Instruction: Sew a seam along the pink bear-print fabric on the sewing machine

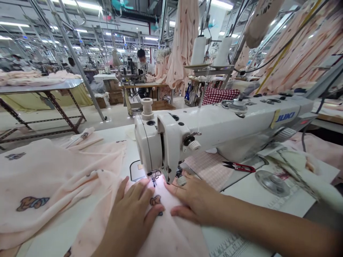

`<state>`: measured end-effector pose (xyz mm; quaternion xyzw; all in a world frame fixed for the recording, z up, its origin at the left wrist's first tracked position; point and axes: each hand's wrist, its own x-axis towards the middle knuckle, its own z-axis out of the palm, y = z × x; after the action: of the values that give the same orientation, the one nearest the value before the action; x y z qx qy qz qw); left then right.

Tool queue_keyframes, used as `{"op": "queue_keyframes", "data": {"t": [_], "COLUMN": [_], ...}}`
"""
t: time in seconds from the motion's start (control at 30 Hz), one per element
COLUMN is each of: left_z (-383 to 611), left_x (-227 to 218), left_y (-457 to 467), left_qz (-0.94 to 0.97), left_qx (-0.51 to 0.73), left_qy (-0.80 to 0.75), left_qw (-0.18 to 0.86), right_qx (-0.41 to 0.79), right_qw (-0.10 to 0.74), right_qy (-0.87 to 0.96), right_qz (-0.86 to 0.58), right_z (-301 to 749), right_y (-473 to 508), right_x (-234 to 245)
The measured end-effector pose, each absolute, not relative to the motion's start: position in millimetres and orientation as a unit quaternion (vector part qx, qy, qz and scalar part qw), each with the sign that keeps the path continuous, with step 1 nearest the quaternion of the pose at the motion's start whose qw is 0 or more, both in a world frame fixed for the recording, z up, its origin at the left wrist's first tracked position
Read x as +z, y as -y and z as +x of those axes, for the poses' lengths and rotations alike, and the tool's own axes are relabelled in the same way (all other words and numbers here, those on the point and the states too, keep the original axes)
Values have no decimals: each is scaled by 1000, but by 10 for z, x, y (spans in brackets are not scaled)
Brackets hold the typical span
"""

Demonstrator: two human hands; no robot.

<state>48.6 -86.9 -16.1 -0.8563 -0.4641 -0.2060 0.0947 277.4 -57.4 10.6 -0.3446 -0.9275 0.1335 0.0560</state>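
Note:
A pale pink fabric (pixel 177 235) printed with small bears lies under the needle area of a white sewing machine (pixel 209 121). My left hand (pixel 134 205) rests on the fabric to the left of the lit presser foot (pixel 154 181), its fingers spread and pointing away from me. On the other side of the foot, my right hand (pixel 191 198) lies flat on the same fabric, with some fingertips partly hidden near the machine head. Between my hands a printed bear shows on the cloth. More of the fabric spreads across the table to the left.
Red-handled thread snips (pixel 239 166) lie right of the needle, near a pink checked cloth (pixel 210 167) and a round metal dish (pixel 272 182). Thread cones (pixel 198 51) stand behind the machine. A person (pixel 141 59) sits at another machine farther back.

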Motion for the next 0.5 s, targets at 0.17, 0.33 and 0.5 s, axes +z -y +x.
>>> {"op": "queue_keyframes", "data": {"t": [0.17,0.33,0.5], "left_z": [480,483,496], "left_x": [-180,-157,-174], "left_y": [755,668,649], "left_qz": [-846,-838,-837], "left_qx": [-205,-196,-184], "left_qy": [473,487,501], "left_qw": [136,148,121], "right_qx": [132,110,134], "right_qw": [42,33,52], "right_qy": [929,928,922], "right_qz": [-343,-354,-359], "right_z": [2746,2718,2710], "right_y": [470,385,389], "right_x": [146,169,159]}}
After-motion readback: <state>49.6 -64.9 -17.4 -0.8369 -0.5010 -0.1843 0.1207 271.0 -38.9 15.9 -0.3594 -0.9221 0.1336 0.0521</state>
